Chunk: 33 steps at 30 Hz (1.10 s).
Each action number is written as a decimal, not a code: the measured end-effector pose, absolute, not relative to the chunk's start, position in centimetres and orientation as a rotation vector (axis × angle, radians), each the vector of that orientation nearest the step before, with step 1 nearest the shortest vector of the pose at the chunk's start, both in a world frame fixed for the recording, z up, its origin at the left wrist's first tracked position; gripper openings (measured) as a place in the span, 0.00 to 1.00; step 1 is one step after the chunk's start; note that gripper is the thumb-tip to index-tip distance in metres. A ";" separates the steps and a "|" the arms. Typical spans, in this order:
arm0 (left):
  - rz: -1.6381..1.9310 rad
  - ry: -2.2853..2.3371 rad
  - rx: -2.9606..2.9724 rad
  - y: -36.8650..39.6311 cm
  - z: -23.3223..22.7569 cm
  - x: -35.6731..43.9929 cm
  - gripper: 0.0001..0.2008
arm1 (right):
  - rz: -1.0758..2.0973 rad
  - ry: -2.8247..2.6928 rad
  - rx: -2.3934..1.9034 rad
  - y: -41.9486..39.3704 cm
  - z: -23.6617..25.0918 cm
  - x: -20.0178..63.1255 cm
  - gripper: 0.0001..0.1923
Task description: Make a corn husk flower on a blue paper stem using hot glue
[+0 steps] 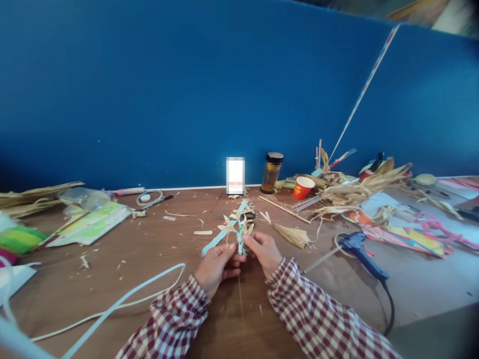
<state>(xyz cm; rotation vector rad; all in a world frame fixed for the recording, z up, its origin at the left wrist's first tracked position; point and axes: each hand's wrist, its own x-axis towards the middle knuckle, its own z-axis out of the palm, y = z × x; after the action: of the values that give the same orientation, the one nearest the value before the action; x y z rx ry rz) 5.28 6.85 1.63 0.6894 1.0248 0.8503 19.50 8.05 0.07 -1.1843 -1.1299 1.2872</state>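
Flower (240, 233) pinched in near-closed hands (214, 267); likely light, with fragile petals (228, 224), best held by stem (240, 242); exact grip unclear.

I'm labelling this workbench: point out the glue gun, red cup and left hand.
Glue gun (364, 257): head view, on its blue handle.
Red cup (303, 190): head view, on its side.
Left hand (213, 268): head view, on its back.
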 end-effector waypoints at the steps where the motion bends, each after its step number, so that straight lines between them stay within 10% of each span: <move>1: 0.853 1.023 0.681 6.9 1.6 5.3 0.13 | 1.297 -1.110 -1.190 8.0 0.1 19.5 0.17; 33: 0.917 1.082 0.750 6.7 1.8 5.3 0.16 | 1.369 -1.217 -1.068 7.9 0.3 19.3 0.13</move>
<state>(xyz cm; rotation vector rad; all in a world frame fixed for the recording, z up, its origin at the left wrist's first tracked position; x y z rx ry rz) 5.33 6.66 1.78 0.7502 1.0820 0.9167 19.33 7.94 0.28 -1.0678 -1.2173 1.3693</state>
